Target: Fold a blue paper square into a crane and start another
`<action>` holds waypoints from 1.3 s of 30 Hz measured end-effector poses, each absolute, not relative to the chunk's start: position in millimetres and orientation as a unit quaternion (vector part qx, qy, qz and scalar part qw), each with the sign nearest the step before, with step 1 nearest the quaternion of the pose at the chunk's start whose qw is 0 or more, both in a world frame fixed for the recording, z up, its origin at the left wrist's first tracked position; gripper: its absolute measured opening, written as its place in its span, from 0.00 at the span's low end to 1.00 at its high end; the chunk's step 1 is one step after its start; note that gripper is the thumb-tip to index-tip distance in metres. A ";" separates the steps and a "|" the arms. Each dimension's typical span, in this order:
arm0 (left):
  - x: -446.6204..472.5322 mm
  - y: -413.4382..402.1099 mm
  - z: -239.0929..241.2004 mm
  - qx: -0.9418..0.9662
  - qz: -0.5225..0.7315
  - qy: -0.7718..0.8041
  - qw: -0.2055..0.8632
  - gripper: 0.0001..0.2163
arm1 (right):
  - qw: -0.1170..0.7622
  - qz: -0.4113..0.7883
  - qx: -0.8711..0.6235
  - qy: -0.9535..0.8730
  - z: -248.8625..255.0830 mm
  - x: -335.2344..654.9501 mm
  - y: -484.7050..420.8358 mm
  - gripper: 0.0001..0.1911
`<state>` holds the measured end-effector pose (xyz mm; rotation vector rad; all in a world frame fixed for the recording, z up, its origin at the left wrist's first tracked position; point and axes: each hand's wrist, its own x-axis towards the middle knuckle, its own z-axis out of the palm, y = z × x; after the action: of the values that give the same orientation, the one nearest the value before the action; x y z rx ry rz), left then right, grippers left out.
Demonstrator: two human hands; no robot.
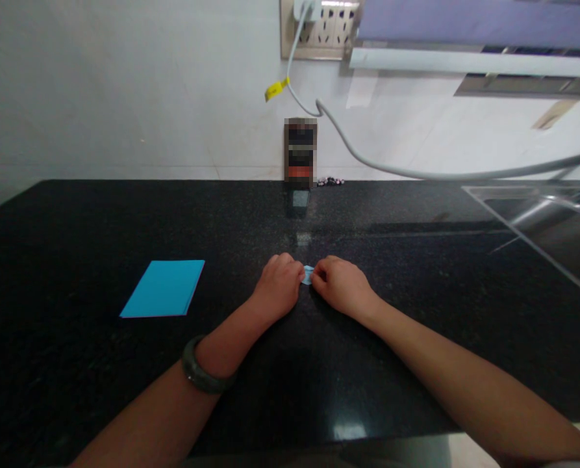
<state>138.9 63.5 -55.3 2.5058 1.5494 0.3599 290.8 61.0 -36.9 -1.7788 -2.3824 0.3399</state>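
Observation:
A small piece of light blue folded paper (308,275) lies low over the dark counter, between my two hands. My left hand (278,285) has its fingers closed on the left edge of the paper. From the other side, my right hand (344,285) pinches the right edge between thumb and fingers. Most of the paper's outline is hidden by the fingertips, so its full shape cannot be made out. Left of my hands, a flat stack of bright blue square paper (165,289) rests on the counter.
A phone-like upright object (300,153), blurred out, leans on the wall, with a small beaded string (331,182) beside it. A metal sink (562,227) is at the right. A grey cable (367,160) hangs from the wall socket (331,26). The black counter (75,234) runs along the wall.

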 end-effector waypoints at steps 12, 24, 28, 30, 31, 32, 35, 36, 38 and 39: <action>136.2 63.6 -51.8 0.826 0.143 0.534 0.109 0.09 | 0.071 0.139 -0.591 -0.791 -33.8 295.5 63.5 0.08; 141.0 35.9 -30.0 0.889 0.014 0.453 0.059 0.17 | 0.074 0.143 -0.576 -0.801 -33.9 297.7 67.1 0.08; 147.7 30.7 -27.4 0.880 -0.010 0.473 0.052 0.16 | 0.069 0.140 -0.576 -0.802 -33.5 296.5 65.8 0.08; 147.4 30.3 -26.3 0.873 -0.017 0.485 0.048 0.16 | 0.067 0.140 -0.576 -0.803 -33.2 295.8 65.1 0.08; 146.5 30.5 -25.8 0.871 -0.023 0.488 0.048 0.15 | 0.068 0.141 -0.574 -0.804 -33.0 295.6 64.8 0.08; 145.3 30.8 -25.3 0.870 -0.029 0.490 0.047 0.15 | 0.070 0.142 -0.573 -0.804 -32.9 295.8 64.8 0.08; 141.0 32.3 -24.1 0.872 -0.035 0.487 0.033 0.16 | 0.084 0.152 -0.561 -0.810 -33.6 299.7 66.4 0.07; 139.9 32.8 -23.8 0.872 -0.035 0.487 0.028 0.16 | 0.093 0.159 -0.548 -0.816 -34.2 302.3 67.6 0.07; 138.4 34.0 -24.1 0.872 -0.033 0.488 0.023 0.15 | 0.122 0.178 -0.505 -0.836 -36.1 308.9 70.8 0.06; 137.9 34.9 -24.6 0.873 -0.029 0.487 0.024 0.15 | 0.144 0.187 -0.479 -0.845 -37.1 312.3 72.4 0.05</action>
<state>137.9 34.9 -24.6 2.7003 1.5062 -0.0897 312.3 72.4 -37.1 -1.3813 -2.4370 0.5386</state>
